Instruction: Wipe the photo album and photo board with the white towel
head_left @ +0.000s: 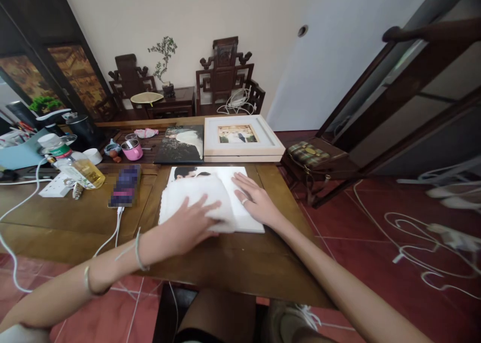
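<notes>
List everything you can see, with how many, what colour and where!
Table: 1, brown, middle.
Photo: 1, mostly white, on table.
Sheet: 1, white, over photo; cloth or paper unclear.
Frame: at least 1, white, table's back.
Dark picture: 1, black and white, beside frame.
Phone: 1, purple screen, left of photo.
Bottle: 1, yellow contents, left.
Power strip: 1, white, by bottle.
Cup: 1, pink, behind phone.
Tree: 1, green, near wall.
Chairs: 2, dark brown, by wall.
Bag: 1, plaid, right.
Cables: several, white, floor and table.
Floor: 1, red, below.
Bracelets: 2, pale, lower left.
Left hand: 1, bare, on sheet.
Right hand: 1, bare, on photo.
</notes>
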Available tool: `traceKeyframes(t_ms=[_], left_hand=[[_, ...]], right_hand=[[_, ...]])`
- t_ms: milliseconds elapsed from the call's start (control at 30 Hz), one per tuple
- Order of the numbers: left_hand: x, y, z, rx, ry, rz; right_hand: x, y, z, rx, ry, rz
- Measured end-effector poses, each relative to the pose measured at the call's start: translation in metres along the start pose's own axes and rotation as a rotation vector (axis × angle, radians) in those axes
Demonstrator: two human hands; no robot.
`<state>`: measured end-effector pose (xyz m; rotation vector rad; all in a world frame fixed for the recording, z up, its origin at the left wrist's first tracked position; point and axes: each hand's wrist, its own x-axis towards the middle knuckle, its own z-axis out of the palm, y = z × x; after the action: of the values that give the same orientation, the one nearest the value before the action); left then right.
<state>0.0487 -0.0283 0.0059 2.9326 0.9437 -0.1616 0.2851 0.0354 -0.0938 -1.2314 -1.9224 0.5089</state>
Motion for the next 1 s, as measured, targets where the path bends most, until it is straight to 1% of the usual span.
traceKeyframes(t_ms=[67,133,200,300,367,433,500,567,700,800,900,1000], left_hand=[[0.019,-0.021,-0.005,-0.073,0.023,0.005],[0.042,-0.039,-0.007,-0.167,0.06,0.052],[0.068,-0.052,-0.009,-0.259,0.13,0.11],[0.105,-0.06,-0.011,-0.364,0.224,0.199],[0.122,-0.061,-0.013,-0.399,0.222,0.229],[0.129,-0.062,-0.016,-0.376,0.18,0.207],[0.127,-0.064,-0.018,-0.317,0.134,0.157],[0.116,-0.069,-0.02,-0.271,0.11,0.117],[0.08,-0.08,-0.026,-0.187,0.055,0.042],[0.053,-0.083,-0.028,-0.096,0.002,-0.023],[0.035,-0.075,-0.021,-0.04,-0.031,-0.06],[0.029,-0.051,-0.004,0.017,-0.017,-0.053]], right_hand=[[0.0,0.0,0.0,0.002,-0.001,-0.01],[0.001,-0.001,-0.001,-0.001,-0.006,-0.036],[0.002,-0.003,-0.002,-0.013,-0.011,-0.071],[0.003,-0.006,-0.003,-0.038,-0.008,-0.085],[0.003,-0.006,-0.003,-0.052,-0.007,-0.076],[0.003,-0.004,-0.003,-0.055,-0.014,-0.072],[0.002,-0.002,-0.001,-0.048,-0.018,-0.069],[0.002,0.001,0.0,-0.039,-0.018,-0.057],[0.003,0.003,0.003,-0.014,-0.028,-0.03],[0.003,0.002,0.003,0.008,-0.018,-0.036],[0.003,0.001,0.004,0.027,-0.005,-0.03],[0.003,0.001,0.003,0.04,-0.001,-0.002]])
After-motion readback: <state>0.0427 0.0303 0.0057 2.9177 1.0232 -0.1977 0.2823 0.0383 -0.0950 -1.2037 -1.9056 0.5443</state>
